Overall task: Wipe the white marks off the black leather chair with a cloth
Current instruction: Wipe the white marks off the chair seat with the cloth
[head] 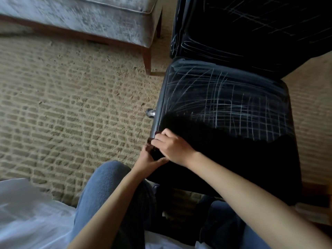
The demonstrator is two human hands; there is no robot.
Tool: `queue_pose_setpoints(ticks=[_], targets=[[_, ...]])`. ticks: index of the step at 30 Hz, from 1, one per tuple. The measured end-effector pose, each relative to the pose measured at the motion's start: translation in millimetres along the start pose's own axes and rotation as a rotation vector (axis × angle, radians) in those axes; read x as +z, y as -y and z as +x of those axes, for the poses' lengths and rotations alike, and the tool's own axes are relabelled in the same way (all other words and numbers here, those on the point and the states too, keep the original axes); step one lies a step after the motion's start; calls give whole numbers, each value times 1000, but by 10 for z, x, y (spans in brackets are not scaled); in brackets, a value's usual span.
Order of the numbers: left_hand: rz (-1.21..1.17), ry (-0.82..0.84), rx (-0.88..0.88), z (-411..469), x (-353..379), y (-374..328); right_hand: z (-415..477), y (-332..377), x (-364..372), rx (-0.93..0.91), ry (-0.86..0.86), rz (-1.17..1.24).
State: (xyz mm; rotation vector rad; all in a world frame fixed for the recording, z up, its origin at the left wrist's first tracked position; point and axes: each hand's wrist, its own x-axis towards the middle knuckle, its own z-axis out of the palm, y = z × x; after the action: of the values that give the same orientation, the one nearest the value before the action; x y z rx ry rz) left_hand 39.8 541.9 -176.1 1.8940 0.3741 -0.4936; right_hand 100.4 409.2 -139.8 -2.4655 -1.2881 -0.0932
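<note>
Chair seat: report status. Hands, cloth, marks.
Gripping dark cloth at seat near corner: left hand, right hand. Far seat, backrest carry white marks. Nothing in the way.

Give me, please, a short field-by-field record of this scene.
chair: black leather chair on beige carpet
marks: white marks cover the far seat and backrest; near strip looks clean
cloth: dark cloth at the seat's near-left corner
hands: left hand grips the cloth from below; right hand curls over it
nearby: grey upholstered bench

Grey upholstered bench (86,17), beige carpet (71,105)
</note>
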Motion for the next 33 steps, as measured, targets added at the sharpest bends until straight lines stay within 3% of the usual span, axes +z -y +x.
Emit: queue_pose_setpoints(ticks=[2,8,12,16,19,21,23,27,31,33], targets=[[-26,-13,-30,4,10,12,209,-185,24,2,-48,-62],[-33,23,-117,29,-28,3,613,-391,-108,346,-22,-195],[-23,43,-143,48,-52,-5,174,-648,-298,531,-45,-193],[3,69,-152,76,-85,-77,-389,-944,-714,871,-245,-16],[178,-174,-66,100,16,-297,-803,-940,-1075,1056,-522,93],[331,-396,37,102,150,-501,-1170,-1023,-1224,1172,-573,142],[431,-464,179,118,355,-656,-1545,-1186,-1330,1279,-526,211],[634,-397,401,143,835,-784,-2119,-1394,-1567,1421,-369,336],[741,-381,487,207,1136,-836,-2524,-1511,-1747,1444,-189,554],[780,-425,478,233,1182,-824,-2607,-1571,-1732,1407,-28,438]])
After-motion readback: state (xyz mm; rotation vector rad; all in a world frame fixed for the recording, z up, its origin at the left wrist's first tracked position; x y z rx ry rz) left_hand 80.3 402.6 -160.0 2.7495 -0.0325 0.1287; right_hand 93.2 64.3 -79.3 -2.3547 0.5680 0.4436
